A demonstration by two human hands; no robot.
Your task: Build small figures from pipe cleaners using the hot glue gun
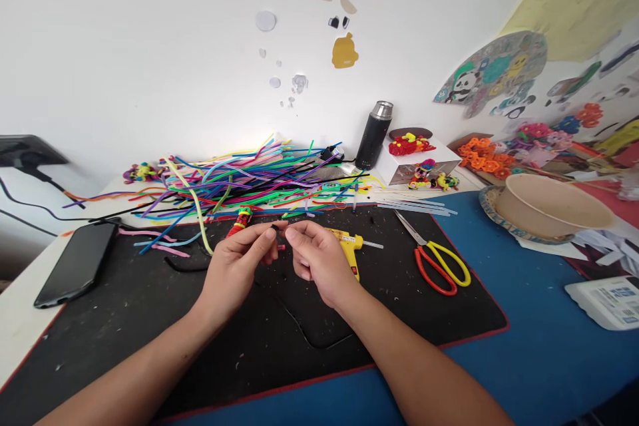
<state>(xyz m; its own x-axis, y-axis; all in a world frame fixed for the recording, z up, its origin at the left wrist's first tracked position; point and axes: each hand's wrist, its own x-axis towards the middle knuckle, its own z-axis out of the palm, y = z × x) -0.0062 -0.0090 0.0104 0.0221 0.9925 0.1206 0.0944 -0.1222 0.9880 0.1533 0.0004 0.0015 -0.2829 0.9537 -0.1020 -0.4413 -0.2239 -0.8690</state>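
My left hand (234, 263) and my right hand (322, 259) meet above the black mat (239, 353), fingertips pinched together. Between them is a small black piece (276, 227), perhaps a bit of pipe cleaner; the fingers hide most of it. Just behind my left hand stands a small red, yellow and green pipe-cleaner figure (243, 216). A yellow glue gun (353, 243) with a clear stick in it lies partly behind my right hand. Left of my left hand lies a short black pipe cleaner (182, 268).
A heap of coloured pipe cleaners (249, 180) lies along the wall. Scissors (436, 259) with red and yellow handles rest at right, near glue sticks (419, 205). A phone (77, 263) is at left; a black flask (374, 136) and a beige bowl (556, 206) stand farther back.
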